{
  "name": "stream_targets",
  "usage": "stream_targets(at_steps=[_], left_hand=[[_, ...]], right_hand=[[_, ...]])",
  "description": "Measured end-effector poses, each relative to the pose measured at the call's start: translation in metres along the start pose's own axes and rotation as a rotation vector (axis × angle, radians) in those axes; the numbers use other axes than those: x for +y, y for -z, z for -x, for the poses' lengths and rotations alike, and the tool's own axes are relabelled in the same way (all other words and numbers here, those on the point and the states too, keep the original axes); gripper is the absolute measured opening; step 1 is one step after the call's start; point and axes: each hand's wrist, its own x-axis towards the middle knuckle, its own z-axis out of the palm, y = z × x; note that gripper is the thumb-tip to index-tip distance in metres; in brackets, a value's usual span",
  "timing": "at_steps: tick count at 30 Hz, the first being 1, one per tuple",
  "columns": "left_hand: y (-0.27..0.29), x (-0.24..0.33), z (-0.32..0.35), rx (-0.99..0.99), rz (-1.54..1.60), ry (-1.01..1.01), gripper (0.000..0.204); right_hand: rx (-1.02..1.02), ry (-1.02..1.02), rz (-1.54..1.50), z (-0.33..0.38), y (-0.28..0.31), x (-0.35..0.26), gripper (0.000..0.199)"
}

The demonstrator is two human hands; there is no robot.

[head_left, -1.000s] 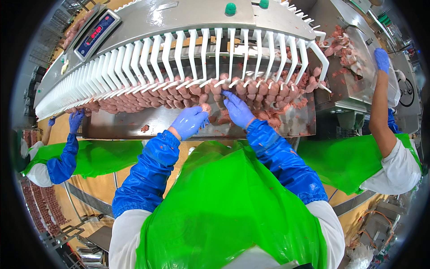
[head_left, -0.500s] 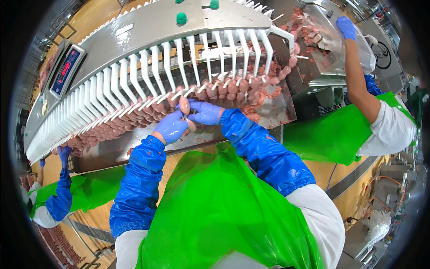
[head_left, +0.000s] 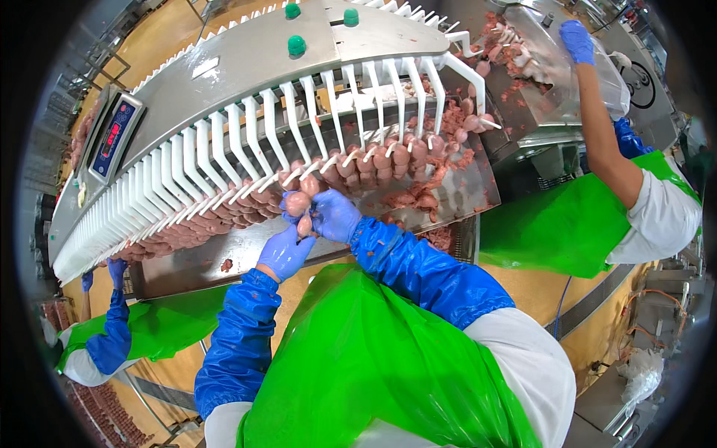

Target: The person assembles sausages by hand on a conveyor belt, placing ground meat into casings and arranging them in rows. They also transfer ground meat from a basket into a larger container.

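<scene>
Both my gloved hands meet in front of a curved row of white hooks, which carry strings of short pink sausages. My left hand has its fingers closed around some sausage links; part of the fingers lies behind them. Close beside it on the right, my right hand pinches the same links, its fingertips partly hidden. One smaller link hangs between the two hands. Just above them, the links lie against the hook tips.
Under the hooks runs a metal tray with scraps of minced meat. A digital display stands at the left. Co-workers in green aprons are on both sides; the right one's gloved hand rests on a machine.
The view has shifted slightly. My hands have come a little lower and to the left relative to the hooks, and the links between them show more fully.
</scene>
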Motion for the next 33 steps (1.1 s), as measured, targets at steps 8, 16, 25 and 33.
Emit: stream_targets(at_steps=[8,16,25,33], left_hand=[[-0.009,0.009,-0.013,0.049,0.102,-0.353,0.025],[-0.063,-0.007,-0.037,0.066,-0.034,-0.350,0.046],[-0.129,-0.181,-0.114,-0.054,0.588,0.394,0.067],[-0.163,-0.006,-0.139,0.167,-0.303,-0.219,0.045]], right_hand=[[-0.083,0.068,1.843,0.006,0.020,-0.041,0.041],[0.175,-0.006,0.635,0.093,0.064,-0.098,0.033],[1.514,0.177,1.697,0.247,0.223,-0.252,0.053],[1.280,0.291,2.056,0.209,0.192,-0.192,0.043]])
